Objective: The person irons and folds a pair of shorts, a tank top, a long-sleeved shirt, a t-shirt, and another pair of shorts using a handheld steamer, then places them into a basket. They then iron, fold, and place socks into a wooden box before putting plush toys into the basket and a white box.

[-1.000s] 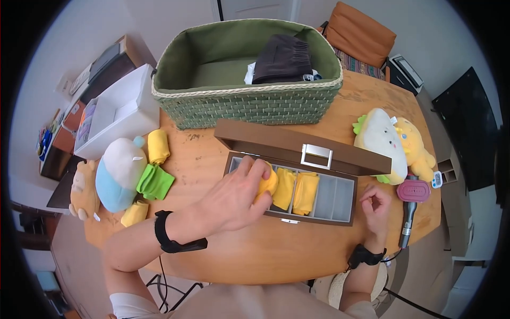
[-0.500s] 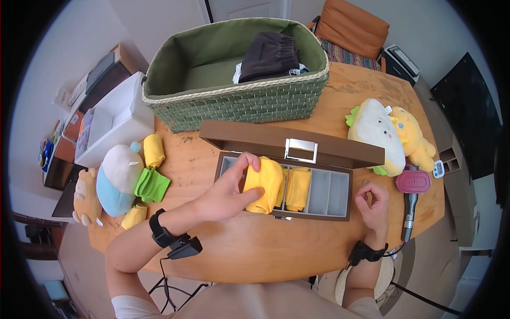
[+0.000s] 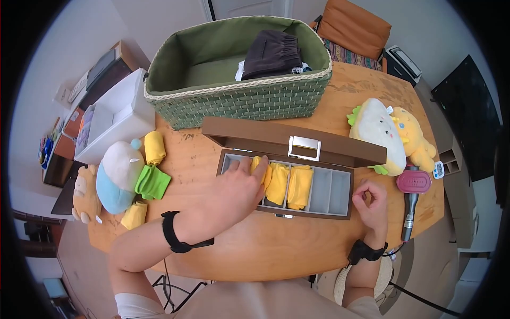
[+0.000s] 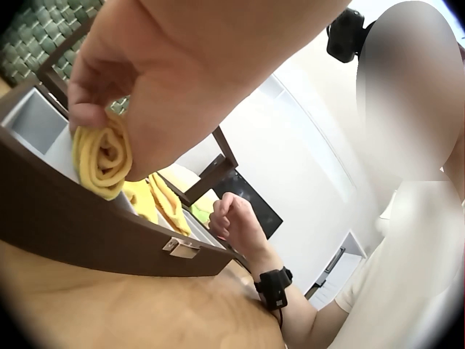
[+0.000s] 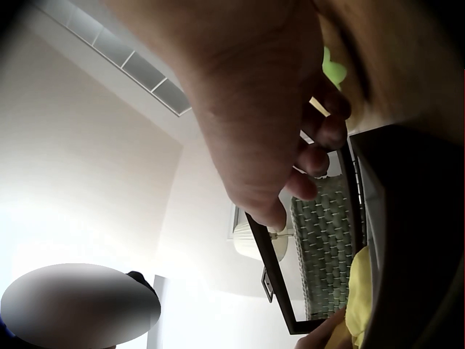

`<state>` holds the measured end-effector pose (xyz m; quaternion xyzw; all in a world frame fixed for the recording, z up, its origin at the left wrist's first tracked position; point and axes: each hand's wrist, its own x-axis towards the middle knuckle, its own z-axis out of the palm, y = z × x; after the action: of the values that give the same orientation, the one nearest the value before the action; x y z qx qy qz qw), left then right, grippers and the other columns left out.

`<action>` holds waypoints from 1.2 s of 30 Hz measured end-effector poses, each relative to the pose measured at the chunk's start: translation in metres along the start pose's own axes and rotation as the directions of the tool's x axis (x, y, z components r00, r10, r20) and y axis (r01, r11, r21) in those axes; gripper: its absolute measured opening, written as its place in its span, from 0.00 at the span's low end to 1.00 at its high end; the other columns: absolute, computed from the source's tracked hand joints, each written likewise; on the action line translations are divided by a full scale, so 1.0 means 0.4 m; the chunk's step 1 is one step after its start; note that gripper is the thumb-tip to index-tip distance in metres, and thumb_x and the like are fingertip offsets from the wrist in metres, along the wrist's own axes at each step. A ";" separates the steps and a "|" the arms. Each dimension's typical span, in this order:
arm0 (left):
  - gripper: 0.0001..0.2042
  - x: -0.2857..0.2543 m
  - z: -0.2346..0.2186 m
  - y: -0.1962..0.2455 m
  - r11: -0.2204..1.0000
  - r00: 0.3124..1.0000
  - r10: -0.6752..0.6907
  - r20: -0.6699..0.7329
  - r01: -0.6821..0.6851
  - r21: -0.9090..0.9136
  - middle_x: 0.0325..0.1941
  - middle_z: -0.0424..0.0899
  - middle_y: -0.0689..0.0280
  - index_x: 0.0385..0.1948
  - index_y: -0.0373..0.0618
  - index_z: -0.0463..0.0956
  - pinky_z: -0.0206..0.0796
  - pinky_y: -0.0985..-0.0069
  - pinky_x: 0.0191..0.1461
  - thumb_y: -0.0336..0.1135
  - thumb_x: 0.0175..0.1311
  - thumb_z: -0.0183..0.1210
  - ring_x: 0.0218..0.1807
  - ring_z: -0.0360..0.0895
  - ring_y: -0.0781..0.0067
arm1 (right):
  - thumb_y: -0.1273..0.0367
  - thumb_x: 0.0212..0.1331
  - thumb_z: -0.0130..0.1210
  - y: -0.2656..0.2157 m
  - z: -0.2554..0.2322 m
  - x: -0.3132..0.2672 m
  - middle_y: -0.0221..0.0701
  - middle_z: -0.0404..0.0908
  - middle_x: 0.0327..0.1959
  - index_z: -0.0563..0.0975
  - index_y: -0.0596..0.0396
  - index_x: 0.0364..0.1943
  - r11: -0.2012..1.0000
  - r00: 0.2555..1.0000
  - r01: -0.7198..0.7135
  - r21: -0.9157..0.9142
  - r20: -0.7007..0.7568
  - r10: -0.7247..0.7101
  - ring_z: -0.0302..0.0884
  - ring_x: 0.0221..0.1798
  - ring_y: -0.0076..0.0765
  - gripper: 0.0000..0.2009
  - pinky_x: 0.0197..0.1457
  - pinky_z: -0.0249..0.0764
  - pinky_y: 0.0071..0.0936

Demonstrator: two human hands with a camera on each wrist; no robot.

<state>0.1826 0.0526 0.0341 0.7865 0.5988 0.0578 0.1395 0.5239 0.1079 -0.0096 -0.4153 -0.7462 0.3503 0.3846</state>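
A long brown divided box (image 3: 340, 215) lies on the table with its lid (image 3: 345, 146) raised. My left hand (image 3: 234, 194) holds a rolled yellow cloth (image 4: 102, 163) at the box's left part, thumb and fingers on either side of the roll. In the head view the hand covers much of that roll. Beside it, a second yellow roll (image 3: 277, 183) and a third yellow roll (image 3: 300, 186) sit in neighbouring compartments. Bare grey compartments (image 3: 320, 194) show at the right end. Just past that end, my right hand (image 3: 372, 207) rests with its fingers loosely curled, holding nothing.
Behind the box stands a green woven basket (image 3: 244, 106) with dark folded clothing (image 3: 272, 53). To the left are plush toys (image 3: 119, 181), a green cloth (image 3: 153, 182), more yellow rolls (image 3: 154, 148) and a white bin (image 3: 135, 114). Plush toys (image 3: 377, 138) and a hairbrush (image 3: 413, 182) lie right.
Half a second ago my left hand held the yellow roll up over the box, its side in plain view. Now hand and roll are lower, at the left compartments. The right hand stays put.
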 end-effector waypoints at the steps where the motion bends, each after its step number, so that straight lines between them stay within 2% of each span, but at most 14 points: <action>1: 0.29 0.002 0.011 0.004 0.998 0.999 -0.034 0.033 0.032 0.055 0.57 0.76 0.39 0.69 0.31 0.62 0.75 0.59 0.56 0.33 0.67 0.57 0.53 0.80 0.45 | 0.70 0.53 0.67 0.001 0.000 -0.001 0.26 0.73 0.20 0.76 0.56 0.24 1.000 1.000 0.000 -0.004 -0.004 0.000 0.70 0.24 0.24 0.09 0.30 0.64 0.22; 5: 0.31 -0.020 0.004 -0.022 0.989 0.994 0.107 -0.018 -0.108 -0.104 0.63 0.70 0.31 0.70 0.24 0.57 0.75 0.58 0.54 0.34 0.70 0.55 0.49 0.81 0.42 | 0.70 0.53 0.67 0.004 -0.001 -0.001 0.26 0.73 0.20 0.76 0.56 0.24 1.000 1.000 0.012 -0.009 0.001 -0.012 0.70 0.24 0.24 0.10 0.30 0.64 0.22; 7: 0.29 -0.024 -0.066 -0.013 0.957 0.968 -0.004 0.251 0.076 -0.281 0.70 0.65 0.33 0.70 0.30 0.59 0.75 0.56 0.52 0.32 0.70 0.56 0.44 0.82 0.40 | 0.69 0.52 0.67 0.005 0.004 -0.003 0.26 0.73 0.19 0.76 0.56 0.24 1.000 1.000 -0.004 -0.016 -0.005 0.004 0.70 0.24 0.24 0.10 0.30 0.64 0.22; 8: 0.29 -0.026 -0.062 -0.025 0.956 0.967 -0.009 0.253 0.082 -0.281 0.70 0.65 0.33 0.70 0.30 0.59 0.75 0.56 0.52 0.32 0.70 0.56 0.44 0.82 0.40 | 0.69 0.52 0.67 0.006 0.006 -0.004 0.26 0.73 0.19 0.76 0.56 0.24 1.000 1.000 -0.005 -0.012 0.000 0.005 0.70 0.24 0.24 0.10 0.30 0.64 0.22; 10: 0.26 -0.024 -0.046 -0.051 0.957 0.987 0.121 0.106 -0.088 -0.276 0.69 0.69 0.40 0.67 0.38 0.67 0.76 0.56 0.50 0.31 0.67 0.61 0.40 0.83 0.42 | 0.69 0.52 0.67 0.007 0.008 -0.002 0.26 0.73 0.19 0.76 0.55 0.23 0.997 0.999 0.036 -0.064 0.002 -0.036 0.70 0.24 0.24 0.10 0.30 0.64 0.22; 14: 0.21 0.011 -0.037 -0.077 0.974 0.984 0.154 0.091 -0.136 -0.179 0.69 0.72 0.50 0.57 0.43 0.76 0.77 0.58 0.48 0.32 0.62 0.66 0.42 0.83 0.45 | 0.70 0.52 0.67 0.008 0.006 -0.002 0.26 0.73 0.19 0.76 0.55 0.23 0.999 1.000 0.007 -0.040 0.010 -0.007 0.70 0.23 0.24 0.10 0.30 0.64 0.22; 16: 0.16 0.016 -0.025 -0.083 0.987 0.985 0.145 0.093 -0.138 -0.084 0.62 0.76 0.56 0.47 0.41 0.80 0.77 0.60 0.47 0.35 0.60 0.68 0.44 0.83 0.50 | 0.70 0.52 0.67 0.005 0.007 0.001 0.26 0.73 0.19 0.76 0.56 0.24 0.999 1.000 0.001 -0.037 0.011 -0.001 0.70 0.23 0.24 0.09 0.30 0.64 0.22; 20: 0.12 0.002 -0.043 -0.051 0.987 0.988 0.156 0.005 -0.156 -0.028 0.54 0.78 0.60 0.43 0.41 0.80 0.77 0.60 0.46 0.34 0.60 0.68 0.47 0.83 0.53 | 0.71 0.51 0.67 0.002 0.009 0.004 0.26 0.73 0.19 0.76 0.56 0.24 0.999 0.999 -0.009 -0.038 0.031 0.010 0.70 0.23 0.24 0.09 0.29 0.64 0.22; 25: 0.10 0.024 -0.086 -0.052 0.928 0.928 0.371 -0.023 -0.372 -0.035 0.47 0.77 0.60 0.40 0.40 0.78 0.78 0.61 0.44 0.35 0.63 0.64 0.43 0.83 0.56 | 0.72 0.51 0.67 0.004 0.012 -0.005 0.25 0.73 0.19 0.76 0.56 0.25 0.994 0.997 -0.075 -0.083 0.009 0.076 0.69 0.23 0.24 0.09 0.30 0.64 0.23; 28: 0.10 0.029 0.003 -0.060 0.977 0.980 0.194 0.053 -0.198 0.083 0.47 0.77 0.58 0.39 0.39 0.76 0.78 0.62 0.40 0.36 0.66 0.60 0.37 0.83 0.55 | 0.72 0.51 0.67 0.011 0.011 -0.011 0.25 0.72 0.20 0.76 0.55 0.25 0.986 0.998 -0.060 -0.157 0.005 0.061 0.68 0.24 0.25 0.09 0.32 0.64 0.24; 31: 0.10 0.037 0.035 -0.052 0.972 0.983 0.172 0.063 -0.180 0.153 0.45 0.77 0.56 0.38 0.38 0.75 0.78 0.62 0.36 0.36 0.67 0.57 0.33 0.83 0.55 | 0.72 0.51 0.67 0.018 0.016 -0.018 0.26 0.72 0.21 0.76 0.55 0.26 0.984 0.994 -0.110 -0.142 -0.025 0.107 0.68 0.26 0.26 0.09 0.34 0.64 0.25; 33: 0.12 0.025 0.031 -0.052 0.969 0.986 0.135 0.097 -0.152 0.196 0.45 0.75 0.56 0.42 0.38 0.73 0.77 0.62 0.35 0.37 0.67 0.58 0.37 0.83 0.56 | 0.72 0.52 0.67 0.027 0.014 -0.017 0.26 0.71 0.22 0.75 0.55 0.26 0.986 0.997 -0.077 -0.150 -0.003 0.078 0.68 0.28 0.26 0.09 0.35 0.64 0.24; 35: 0.14 -0.017 0.036 -0.057 0.974 0.973 0.205 -0.106 -0.192 0.121 0.47 0.73 0.57 0.45 0.38 0.70 0.77 0.62 0.36 0.37 0.66 0.59 0.41 0.82 0.57 | 0.73 0.55 0.66 0.041 0.019 -0.025 0.26 0.71 0.23 0.75 0.56 0.27 0.981 0.988 -0.129 -0.147 -0.104 0.114 0.68 0.29 0.25 0.09 0.34 0.64 0.24; 36: 0.16 -0.043 0.016 -0.062 0.983 0.983 0.183 -0.020 -0.183 0.014 0.52 0.72 0.57 0.50 0.42 0.68 0.77 0.61 0.39 0.38 0.66 0.60 0.44 0.81 0.56 | 0.74 0.58 0.64 0.062 0.017 -0.031 0.25 0.70 0.24 0.74 0.57 0.27 0.983 0.987 -0.125 -0.135 -0.118 0.109 0.67 0.29 0.23 0.09 0.35 0.63 0.23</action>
<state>0.1566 0.0412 0.0223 0.8384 0.5258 0.0753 0.1224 0.5311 0.1058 -0.0370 -0.5033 -0.7212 0.2951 0.3734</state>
